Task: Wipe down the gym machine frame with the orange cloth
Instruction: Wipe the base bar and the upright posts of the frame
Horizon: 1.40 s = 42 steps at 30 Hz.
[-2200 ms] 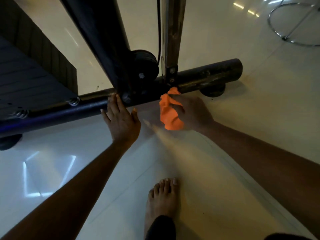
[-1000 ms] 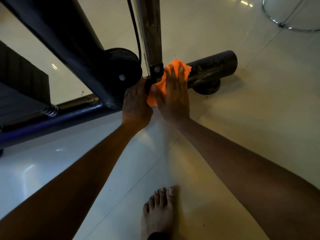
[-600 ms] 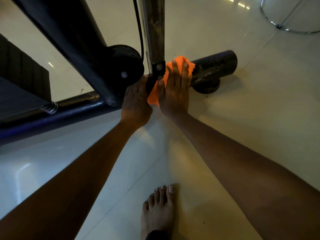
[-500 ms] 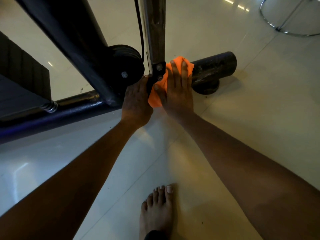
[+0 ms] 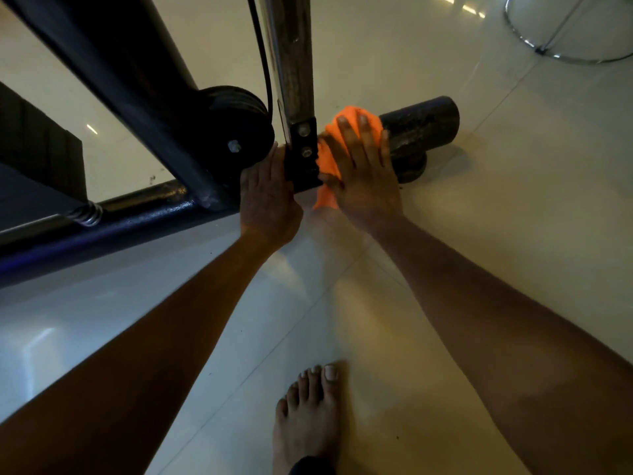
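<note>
The gym machine's black base tube [image 5: 421, 126] lies across the floor, with a steel upright post [image 5: 294, 63] bolted onto it. My right hand [image 5: 363, 173] lies flat with straight fingers on the orange cloth [image 5: 329, 162], pressing it against the tube just right of the post's bracket. My left hand [image 5: 267, 200] rests on the tube left of the bracket, its fingertips hidden behind the frame.
A thick black slanted beam [image 5: 130, 80] and a black pulley wheel [image 5: 236, 125] stand left of the post. A spring [image 5: 85, 214] sits on the tube further left. A chrome ring base [image 5: 565, 36] is at top right. My bare foot [image 5: 308, 416] is on the tiled floor.
My right hand went from holding the bunched cloth off the tube to pressing it flat on the tube; lately it slid slightly right. My left hand moved right to beside the bracket.
</note>
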{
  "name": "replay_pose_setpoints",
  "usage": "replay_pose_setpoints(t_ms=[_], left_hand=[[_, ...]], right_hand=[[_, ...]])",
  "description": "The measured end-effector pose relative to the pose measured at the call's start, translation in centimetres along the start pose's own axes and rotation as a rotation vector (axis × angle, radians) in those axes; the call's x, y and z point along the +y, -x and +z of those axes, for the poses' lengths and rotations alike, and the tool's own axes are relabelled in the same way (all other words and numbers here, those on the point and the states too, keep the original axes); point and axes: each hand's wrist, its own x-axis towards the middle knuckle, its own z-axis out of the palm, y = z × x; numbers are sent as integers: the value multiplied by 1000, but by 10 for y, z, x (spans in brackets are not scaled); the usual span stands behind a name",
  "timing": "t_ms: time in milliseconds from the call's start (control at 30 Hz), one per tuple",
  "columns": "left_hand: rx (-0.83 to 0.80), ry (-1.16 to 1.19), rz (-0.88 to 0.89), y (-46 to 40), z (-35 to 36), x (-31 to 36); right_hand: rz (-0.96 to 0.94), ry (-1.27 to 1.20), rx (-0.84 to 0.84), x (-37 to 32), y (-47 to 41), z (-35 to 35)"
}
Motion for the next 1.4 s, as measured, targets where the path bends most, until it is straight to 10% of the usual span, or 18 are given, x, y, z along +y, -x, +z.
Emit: replay_pose_setpoints(t_ms=[133,300,467,633,800,1400], left_hand=[[-15,23,-54,-6,2,10],[51,14,-99,-10,14,13],[98,-14,-120,-15,24,16],[171,-42,-152,-18,33,19],[169,-80,-146,-19,37,20],[61,-110,82,61,43,53]], right_hand=[[183,-103,0,-12,-6,-8],[-35,-114,-36,17,-11,-13],[256,-93,40,31,-10,-12],[-41,-98,-28,38,-3,-14],[80,-36,206,68,-9,-21],[-7,-64,-32,81,-14,-24]])
